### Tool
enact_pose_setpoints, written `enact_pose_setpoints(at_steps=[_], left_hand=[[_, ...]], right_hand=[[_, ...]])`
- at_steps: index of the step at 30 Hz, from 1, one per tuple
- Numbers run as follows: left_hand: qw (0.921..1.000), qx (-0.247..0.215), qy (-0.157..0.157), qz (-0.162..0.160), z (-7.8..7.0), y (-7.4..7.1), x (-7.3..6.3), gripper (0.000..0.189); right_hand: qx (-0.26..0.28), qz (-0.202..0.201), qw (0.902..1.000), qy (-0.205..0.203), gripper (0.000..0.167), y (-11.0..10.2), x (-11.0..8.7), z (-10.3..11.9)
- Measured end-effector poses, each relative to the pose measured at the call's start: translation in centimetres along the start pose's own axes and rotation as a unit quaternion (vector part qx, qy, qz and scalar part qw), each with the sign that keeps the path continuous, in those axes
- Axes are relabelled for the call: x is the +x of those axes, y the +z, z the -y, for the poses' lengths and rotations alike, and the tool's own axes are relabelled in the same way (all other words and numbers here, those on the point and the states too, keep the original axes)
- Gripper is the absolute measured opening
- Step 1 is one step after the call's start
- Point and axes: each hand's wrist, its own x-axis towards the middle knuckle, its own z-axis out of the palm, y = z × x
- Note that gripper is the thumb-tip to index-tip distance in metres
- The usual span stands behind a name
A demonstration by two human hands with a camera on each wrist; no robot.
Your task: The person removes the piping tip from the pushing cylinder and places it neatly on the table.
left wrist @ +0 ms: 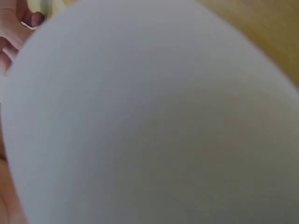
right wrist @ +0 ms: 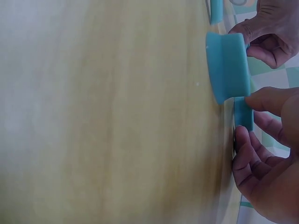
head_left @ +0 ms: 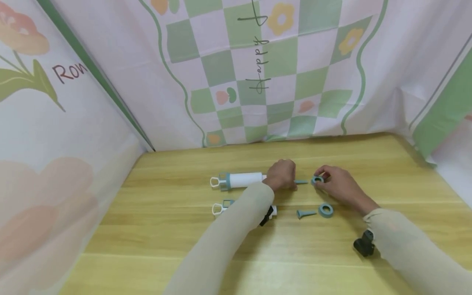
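Observation:
My right hand (head_left: 341, 184) pinches a small blue-green ring (head_left: 314, 180) between thumb and fingers at the table surface. In the right wrist view the held ring (right wrist: 244, 114) is partly covered by a nearer one. My left hand (head_left: 283, 174) is curled over the wide end of a blue-green nozzle (head_left: 301, 182), whose thin tip points toward the held ring. Left of that hand lies a white syringe (head_left: 246, 180) with a blue-green collar and looped handle. The left wrist view is mostly blocked by the pale sleeve (left wrist: 154, 112).
Nearer to me lie a second ring (head_left: 326, 215) and a second nozzle (head_left: 305, 214). Another syringe (head_left: 217, 209) is mostly hidden beneath my left sleeve. Patterned cloth (head_left: 280, 61) hangs behind the wooden table (head_left: 287, 262) and along both sides.

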Motion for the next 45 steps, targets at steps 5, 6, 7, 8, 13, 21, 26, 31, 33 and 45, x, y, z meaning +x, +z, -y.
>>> enact_pose_setpoints(at_steps=[5,6,7,8,13,21,26,31,33,45], left_hand=[[0.9999,0.011,0.004,-0.007,-0.1,-0.1,-0.1,0.032],[0.9999,0.012,0.005,-0.009,-0.2,-0.1,-0.1,0.032],[0.9999,0.011,0.005,-0.009,-0.2,-0.1,-0.1,0.032],[0.9999,0.011,0.004,-0.010,-0.2,0.0,-0.1,0.032],[0.9999,-0.004,0.002,-0.012,-0.1,0.0,-0.3,0.033],[0.9995,-0.024,0.010,-0.017,0.0,0.0,-0.7,0.034],[0.9991,-0.038,0.011,-0.018,0.0,-0.3,-0.8,0.035],[0.9980,-0.055,-0.001,-0.029,0.0,-0.8,-1.0,0.035],[0.9971,-0.069,0.001,-0.033,0.0,-1.2,-1.1,0.034],[0.9977,-0.001,-0.007,-0.068,0.5,-3.6,-3.1,0.032]], right_hand=[[0.001,-0.002,1.0000,0.000,0.030,-0.1,0.0,0.0],[0.003,-0.003,1.0000,0.001,0.031,-0.1,0.0,0.0],[0.004,-0.004,1.0000,0.003,0.031,-0.1,0.0,0.0],[0.007,-0.005,1.0000,0.005,0.033,-0.1,-0.1,0.1],[0.014,-0.009,0.9998,0.012,0.041,0.0,-0.2,0.1],[0.018,-0.014,0.9996,0.017,0.044,-0.1,-0.7,0.0],[0.023,-0.014,0.9995,0.017,0.045,-0.1,-1.2,0.0],[0.023,-0.020,0.9994,0.014,0.050,-0.2,-1.6,-0.1],[0.018,-0.027,0.9994,0.011,0.050,-0.3,-1.8,-0.1],[-0.016,-0.055,0.9984,0.003,0.050,-0.8,-2.6,0.8]])
